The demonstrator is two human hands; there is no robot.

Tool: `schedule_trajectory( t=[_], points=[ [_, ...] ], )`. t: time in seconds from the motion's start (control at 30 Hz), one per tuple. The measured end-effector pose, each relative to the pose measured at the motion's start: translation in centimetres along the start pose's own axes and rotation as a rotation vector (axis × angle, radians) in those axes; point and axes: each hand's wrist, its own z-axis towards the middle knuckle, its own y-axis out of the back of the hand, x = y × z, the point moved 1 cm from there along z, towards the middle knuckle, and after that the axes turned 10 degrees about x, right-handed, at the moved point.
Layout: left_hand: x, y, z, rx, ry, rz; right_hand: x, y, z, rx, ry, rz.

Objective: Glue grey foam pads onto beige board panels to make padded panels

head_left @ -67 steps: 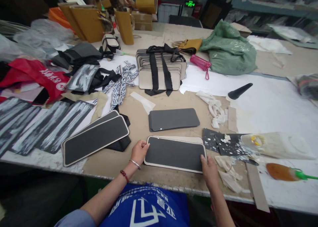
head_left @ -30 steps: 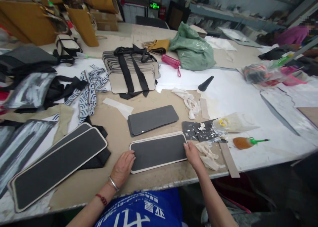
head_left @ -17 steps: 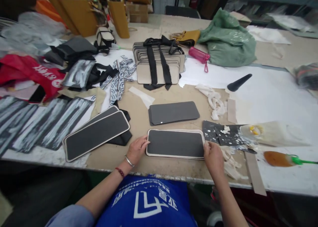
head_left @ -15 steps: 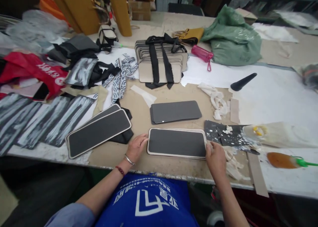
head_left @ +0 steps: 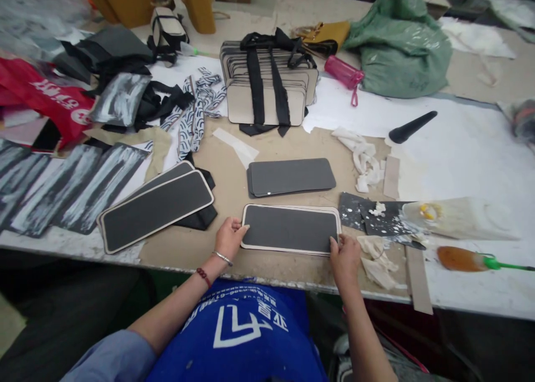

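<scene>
A dark grey rectangular panel with a pale border (head_left: 291, 230) lies flat before me on the table, with the edge of another pale piece showing under it. My left hand (head_left: 229, 239) is closed on its left edge, thumb on top. At the lower right corner, my right hand (head_left: 345, 255) pinches it, thumb on the dark face and fingers at the outer edge. Just behind lies a small stack of plain dark grey panels (head_left: 291, 177). To the left, similar bordered panels (head_left: 157, 211) overlap at a slant, partly on black material.
Pale boards bound with black straps (head_left: 267, 100) stand at the back. Glue-streaked dark strips (head_left: 98, 187) lie left. On the right are a glue-spotted dark sheet (head_left: 371, 217), an amber bottle with a green nozzle (head_left: 463, 259) and a black tapered tool (head_left: 413, 127).
My right thumb has come from the panel's right edge onto its dark face. My left thumb now overlaps the left edge. The whole view has shifted slightly.
</scene>
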Motion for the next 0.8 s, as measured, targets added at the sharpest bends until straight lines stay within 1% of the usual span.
schedule_trajectory(
  t=[0.23, 0.4, 0.6, 0.8],
  points=[
    [0.54, -0.53, 0.48, -0.027, 0.010, -0.031, -0.18, -0.19, -0.08, 0.008, -0.009, 0.031],
    [0.66, -0.48, 0.39, -0.022, -0.002, -0.040, -0.03, -0.08, -0.15, 0.008, -0.030, 0.049],
    [0.88, -0.48, 0.31, -0.024, -0.017, -0.042, -0.40, -0.36, -0.03, 0.020, -0.043, 0.061],
    [0.98, -0.24, -0.19, 0.008, -0.041, -0.026, -0.19, -0.40, -0.24, -0.009, -0.035, 0.068]
  ],
)
